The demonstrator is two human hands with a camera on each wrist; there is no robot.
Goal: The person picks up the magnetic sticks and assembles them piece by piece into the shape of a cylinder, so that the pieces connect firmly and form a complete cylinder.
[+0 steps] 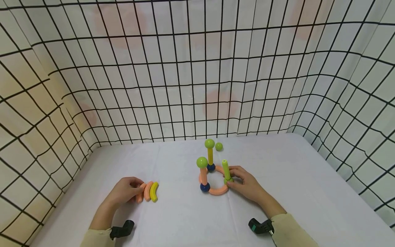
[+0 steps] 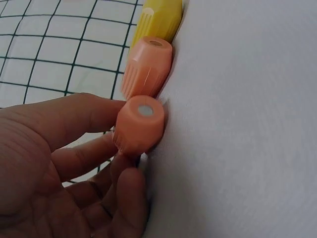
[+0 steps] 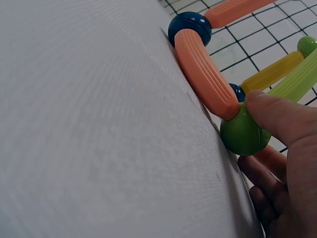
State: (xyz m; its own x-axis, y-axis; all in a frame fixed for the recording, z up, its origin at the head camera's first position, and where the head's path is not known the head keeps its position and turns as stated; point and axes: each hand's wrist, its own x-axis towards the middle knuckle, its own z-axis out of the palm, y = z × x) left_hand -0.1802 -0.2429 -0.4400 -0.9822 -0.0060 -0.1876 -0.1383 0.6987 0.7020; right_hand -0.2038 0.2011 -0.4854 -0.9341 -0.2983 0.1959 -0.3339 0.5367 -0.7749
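So the right hand is pinching the green plastic ball at the bottom of a light green upright plastic stick, thumb on top of the ball in the right wrist view. That ball sits on the white table and touches the end of a curved orange plastic rod, which runs over to a dark blue ball. Together with more pieces it makes a ring on the table, with two more posts standing up from it: an orange one with a green ball on top and a yellow one with a green ball on top. A loose green ball sits just behind.

The left hand has its fingers curled around one curved orange plastic piece, gripping it against the table. Right next to it lie another orange curved piece and a yellow curved piece, side by side. Black grid-pattern cloth all around.
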